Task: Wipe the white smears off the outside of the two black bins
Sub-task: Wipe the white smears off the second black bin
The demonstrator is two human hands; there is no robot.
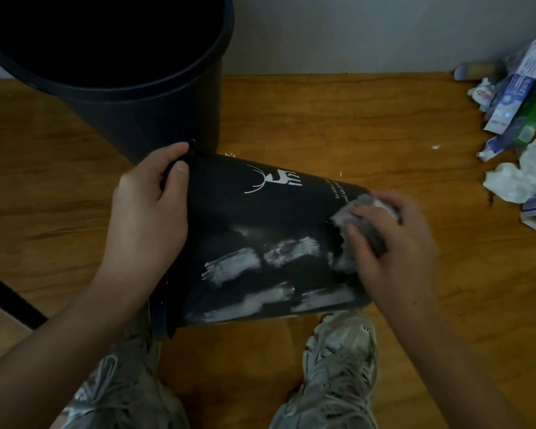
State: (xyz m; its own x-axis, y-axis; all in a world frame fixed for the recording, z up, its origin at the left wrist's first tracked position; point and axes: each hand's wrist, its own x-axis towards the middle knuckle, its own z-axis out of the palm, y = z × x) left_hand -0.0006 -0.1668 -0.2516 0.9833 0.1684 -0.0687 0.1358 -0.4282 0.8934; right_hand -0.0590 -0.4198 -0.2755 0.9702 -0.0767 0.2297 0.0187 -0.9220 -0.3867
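Observation:
A small black bin (pixel 260 212) with a white deer print lies on its side on the wooden floor, its mouth toward the left. My left hand (pixel 146 212) grips its rim. My right hand (pixel 393 246) presses a grey cloth (pixel 359 224) against the bin's wall near its base. Several white smears (pixel 260 258) streak the lower part of that wall. A second, larger black bin (pixel 136 88) stands upright behind it, at the top left.
Crumpled tissues and toothpaste boxes (pixel 520 134) lie heaped at the right by the wall. My two grey sneakers (pixel 341 351) stand just below the tipped bin. A dark bar (pixel 10 298) crosses the floor at the left edge.

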